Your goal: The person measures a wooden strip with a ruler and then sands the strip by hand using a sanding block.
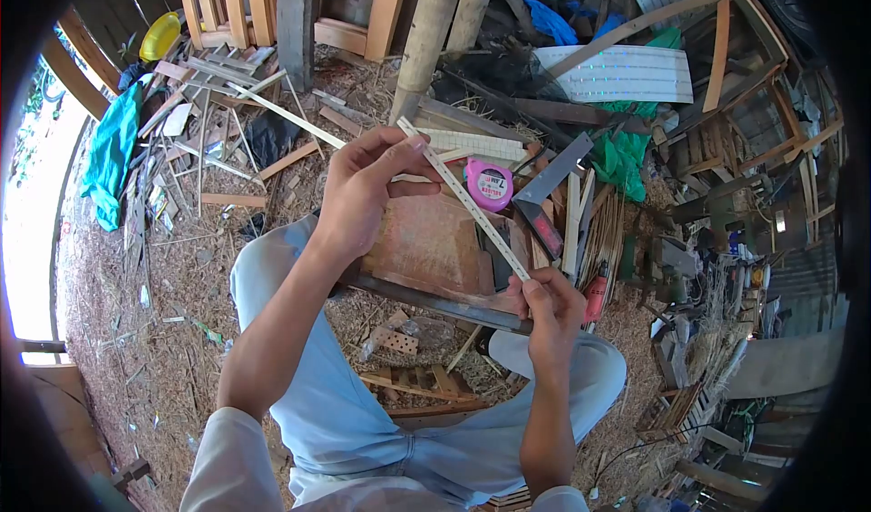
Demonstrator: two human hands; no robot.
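A thin pale wooden strip (474,211) with small marks along it slants between my two hands, above a low wooden bench (426,244). My left hand (367,181) pinches its upper end between thumb and fingers. The lower end is held by my right hand (551,308), near the bench's right front edge. Just right of the strip lies a pink tape measure (489,185). Beside that rests a try square (555,174) with a dark handle.
Wood offcuts (231,103) are heaped at the upper left. A red tool (595,296) stands right of my right hand. A bamboo post (422,44) rises behind the bench. A perforated brick (396,339) lies on the shavings-covered floor between my legs.
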